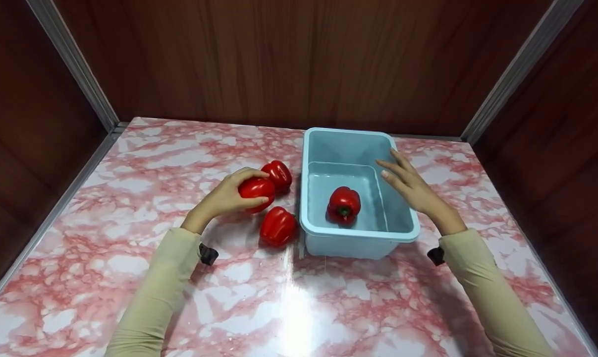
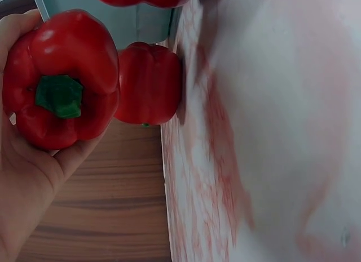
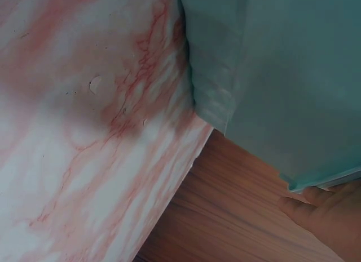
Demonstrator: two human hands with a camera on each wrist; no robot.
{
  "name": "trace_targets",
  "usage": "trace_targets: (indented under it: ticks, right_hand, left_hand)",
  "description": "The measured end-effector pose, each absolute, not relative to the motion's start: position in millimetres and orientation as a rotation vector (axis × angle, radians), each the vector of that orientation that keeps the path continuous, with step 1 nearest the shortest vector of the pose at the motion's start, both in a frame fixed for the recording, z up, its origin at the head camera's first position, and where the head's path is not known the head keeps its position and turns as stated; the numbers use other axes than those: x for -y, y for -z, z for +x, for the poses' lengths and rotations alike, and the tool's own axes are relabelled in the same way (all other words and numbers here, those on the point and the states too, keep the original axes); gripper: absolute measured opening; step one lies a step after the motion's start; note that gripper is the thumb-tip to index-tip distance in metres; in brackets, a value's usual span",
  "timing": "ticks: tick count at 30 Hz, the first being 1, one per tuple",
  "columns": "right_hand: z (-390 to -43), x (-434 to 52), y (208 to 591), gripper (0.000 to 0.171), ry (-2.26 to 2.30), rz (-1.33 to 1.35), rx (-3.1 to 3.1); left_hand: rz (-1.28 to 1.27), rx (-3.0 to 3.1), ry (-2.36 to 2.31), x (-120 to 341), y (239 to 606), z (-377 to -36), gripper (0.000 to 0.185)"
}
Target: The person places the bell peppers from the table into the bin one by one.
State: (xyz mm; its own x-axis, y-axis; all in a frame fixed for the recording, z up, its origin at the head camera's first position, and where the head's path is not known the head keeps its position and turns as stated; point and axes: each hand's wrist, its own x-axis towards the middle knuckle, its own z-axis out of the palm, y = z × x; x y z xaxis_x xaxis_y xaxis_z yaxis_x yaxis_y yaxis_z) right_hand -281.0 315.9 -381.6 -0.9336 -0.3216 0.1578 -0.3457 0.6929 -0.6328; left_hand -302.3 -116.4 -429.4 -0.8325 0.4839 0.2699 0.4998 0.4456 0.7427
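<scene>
Four glossy red bell peppers are in view: one (image 1: 344, 204) inside the container, one (image 1: 257, 191) held in the left hand, one (image 1: 278, 174) just behind that, and one (image 1: 278, 226) lying nearest the person. There is one light blue rectangular plastic tub (image 1: 359, 239), one pink-and-white marbled worktop (image 1: 130, 258), and two hands, a left hand (image 1: 228, 196) and a right hand (image 1: 411, 184).

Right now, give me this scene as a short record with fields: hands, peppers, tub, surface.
left hand: holds a red pepper beside the tub
right hand: fingers straight, at the tub's right rim, nothing in its grip
peppers: four red; one in tub, two loose on the table
tub: light blue, open top
surface: pink marbled table
</scene>
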Motion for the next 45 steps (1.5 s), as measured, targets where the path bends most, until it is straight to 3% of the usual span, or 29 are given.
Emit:
trace_targets:
  ticks: [45]
  right_hand:
    - [-281.2, -316.8, 382.6, 0.050, -1.088, 0.581, 2.849]
  left_hand:
    - [-0.916, 2.658, 1.362, 110.1, 419.4, -305.8, 0.058]
